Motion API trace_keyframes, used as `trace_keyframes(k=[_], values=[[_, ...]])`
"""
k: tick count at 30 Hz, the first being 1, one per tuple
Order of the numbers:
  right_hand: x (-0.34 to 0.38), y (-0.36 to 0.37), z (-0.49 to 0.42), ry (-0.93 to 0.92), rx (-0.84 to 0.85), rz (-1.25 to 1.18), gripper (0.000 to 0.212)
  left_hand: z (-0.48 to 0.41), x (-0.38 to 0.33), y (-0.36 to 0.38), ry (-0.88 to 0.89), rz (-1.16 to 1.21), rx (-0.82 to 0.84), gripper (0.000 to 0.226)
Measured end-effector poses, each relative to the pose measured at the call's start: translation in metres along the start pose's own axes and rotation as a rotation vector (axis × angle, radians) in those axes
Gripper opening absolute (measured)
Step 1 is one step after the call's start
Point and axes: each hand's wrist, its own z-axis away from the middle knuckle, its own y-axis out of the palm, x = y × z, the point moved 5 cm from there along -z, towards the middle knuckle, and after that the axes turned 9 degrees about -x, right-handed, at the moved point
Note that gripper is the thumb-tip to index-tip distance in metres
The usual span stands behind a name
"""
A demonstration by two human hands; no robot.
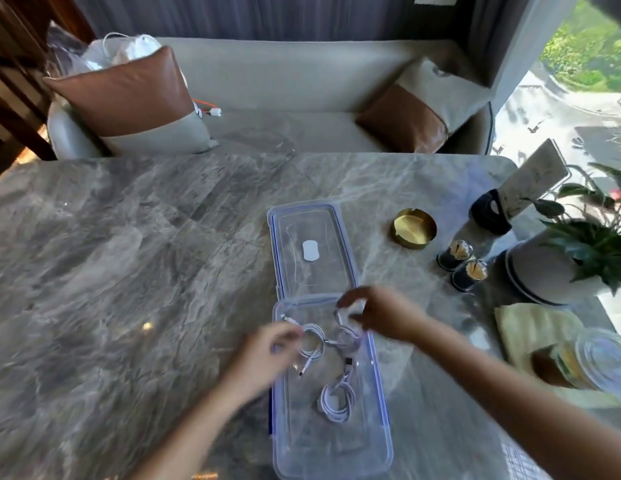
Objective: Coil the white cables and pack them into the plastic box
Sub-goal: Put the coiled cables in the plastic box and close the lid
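Mostly blurred: left hand [267, 344], right hand [380, 317], cables [337, 400].

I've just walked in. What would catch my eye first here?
Two hands meet over a clear box in the middle of a marble table. The right hand pinches a loop of the white cables coiled inside, and the left hand, blurred, is at a coil beside it. The lid lies just beyond the box, and a gold ashtray gleams to the right.
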Motion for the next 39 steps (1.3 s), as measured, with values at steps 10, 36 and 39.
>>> trace_keyframes(k=[10,36,39], values=[[-0.077,0.007,-0.092,0.803,-0.169,-0.928,0.012,-0.140,0.023,-0.013,-0.615,0.433,-0.136,0.034],[-0.020,0.054,0.081,0.267,-0.645,-0.591,0.059,0.034,0.026,0.028,-0.121,0.552,-0.483,0.043],[-0.021,0.071,0.089,0.327,-0.570,-0.591,0.061,0.045,0.031,0.036,-0.123,0.526,-0.490,0.047]])
